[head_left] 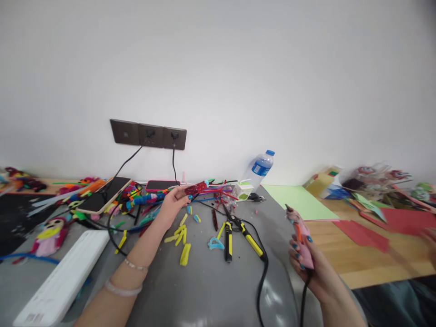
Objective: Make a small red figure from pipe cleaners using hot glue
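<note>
My left hand (175, 203) pinches a dark red fuzzy pipe-cleaner piece (196, 187) above the cluttered back of the grey table (204, 295). On the right, my right hand (304, 259) wraps round a pink hot glue gun (307, 256) with an orange trigger; its nozzle points up and its black cord hangs down. Between the hands lie yellow-and-black pliers (228, 243), their handles spread. Yellow pipe-cleaner pieces (185, 254) and a light blue bent piece (215, 244) are left of the pliers.
A white power strip (64, 277), a phone (105, 195) and a pink fuzzy doll (50, 236) lie left. A tilted water bottle (262, 165) and a small white-green box (242, 190) stand behind. Black cords cross the table. Coloured paper (299, 200) and a blurred person's hand (429, 240) are right.
</note>
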A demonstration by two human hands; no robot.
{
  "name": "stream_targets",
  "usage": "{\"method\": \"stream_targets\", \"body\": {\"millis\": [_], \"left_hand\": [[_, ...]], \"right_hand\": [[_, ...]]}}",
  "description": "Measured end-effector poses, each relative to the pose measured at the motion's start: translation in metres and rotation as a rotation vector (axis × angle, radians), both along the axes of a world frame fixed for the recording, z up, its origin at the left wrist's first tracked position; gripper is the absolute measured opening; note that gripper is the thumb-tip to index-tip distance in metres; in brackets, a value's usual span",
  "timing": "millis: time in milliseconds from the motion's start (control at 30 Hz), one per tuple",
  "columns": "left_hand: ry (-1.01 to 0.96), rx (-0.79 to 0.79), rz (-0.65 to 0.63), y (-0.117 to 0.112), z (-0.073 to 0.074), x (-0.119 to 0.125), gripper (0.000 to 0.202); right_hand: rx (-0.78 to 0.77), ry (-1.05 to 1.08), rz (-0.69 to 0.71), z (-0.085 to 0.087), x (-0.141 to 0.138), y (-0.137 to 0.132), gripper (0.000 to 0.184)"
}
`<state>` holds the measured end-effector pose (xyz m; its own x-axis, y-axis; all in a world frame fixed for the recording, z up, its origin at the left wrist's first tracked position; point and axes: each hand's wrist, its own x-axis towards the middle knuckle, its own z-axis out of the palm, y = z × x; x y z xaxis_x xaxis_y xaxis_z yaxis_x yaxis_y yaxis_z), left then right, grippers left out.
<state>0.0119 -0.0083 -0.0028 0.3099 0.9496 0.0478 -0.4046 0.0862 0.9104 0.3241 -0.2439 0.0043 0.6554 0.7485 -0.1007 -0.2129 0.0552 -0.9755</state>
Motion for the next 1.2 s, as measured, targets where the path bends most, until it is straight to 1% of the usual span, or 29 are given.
{"method": "stream_targets", "body": {"millis": [67, 133, 200, 267, 333, 467, 533, 567, 600, 667, 767, 867, 967, 1067, 1133, 1200], "left_hand": [[0.027, 0.060, 0.013, 0.000, -0.002, 0.000, 0.039], [0.061, 0.119, 0.011, 0.000, -0.002, 0.001, 0.036], [0.085, 0.145, -0.006, 0.000, 0.000, 0.001, 0.035], [0.094, 0.140, -0.020, 0.000, 0.001, 0.001, 0.037], [0.092, 0.130, -0.008, 0.001, 0.002, 0.000, 0.038], [0.100, 0.139, 0.073, 0.007, 0.001, -0.003, 0.039], [0.125, 0.156, 0.120, 0.009, -0.001, -0.004, 0.039], [0.133, 0.165, 0.139, 0.010, -0.002, -0.005, 0.038], [0.136, 0.171, 0.150, 0.011, -0.002, -0.005, 0.038], [0.128, 0.173, 0.165, 0.012, -0.003, -0.005, 0.038], [0.113, 0.167, 0.198, 0.014, -0.005, -0.004, 0.039], [0.114, 0.176, 0.242, 0.016, -0.006, -0.002, 0.038], [0.152, 0.208, 0.286, 0.016, -0.006, -0.002, 0.036], [0.205, 0.239, 0.288, 0.014, -0.006, -0.001, 0.033], [0.217, 0.255, 0.286, 0.012, -0.006, -0.001, 0.033], [0.218, 0.264, 0.283, 0.012, -0.006, -0.001, 0.034]], "right_hand": [[0.154, 0.222, 0.041, 0.010, -0.013, 0.001, 0.037], [0.313, 0.305, 0.034, 0.022, -0.026, 0.005, 0.033], [0.422, 0.340, 0.029, 0.035, -0.037, 0.013, 0.030], [0.490, 0.360, 0.019, 0.048, -0.048, 0.025, 0.028], [0.557, 0.380, 0.021, 0.061, -0.059, 0.040, 0.026], [0.607, 0.472, 0.141, 0.083, -0.084, 0.072, 0.022], [0.616, 0.486, 0.218, 0.089, -0.095, 0.090, 0.021], [0.607, 0.472, 0.255, 0.089, -0.100, 0.100, 0.021], [0.589, 0.441, 0.296, 0.087, -0.104, 0.110, 0.024], [0.542, 0.336, 0.369, 0.077, -0.110, 0.132, 0.030], [0.466, 0.123, 0.458, 0.050, -0.114, 0.157, 0.038], [0.362, -0.071, 0.548, 0.019, -0.114, 0.167, 0.040], [0.286, -0.222, 0.603, -0.001, -0.114, 0.165, 0.044], [0.226, -0.409, 0.596, -0.010, -0.116, 0.160, 0.050], [0.205, -0.509, 0.579, -0.011, -0.118, 0.158, 0.056], [0.202, -0.552, 0.569, -0.010, -0.120, 0.158, 0.059]]}}
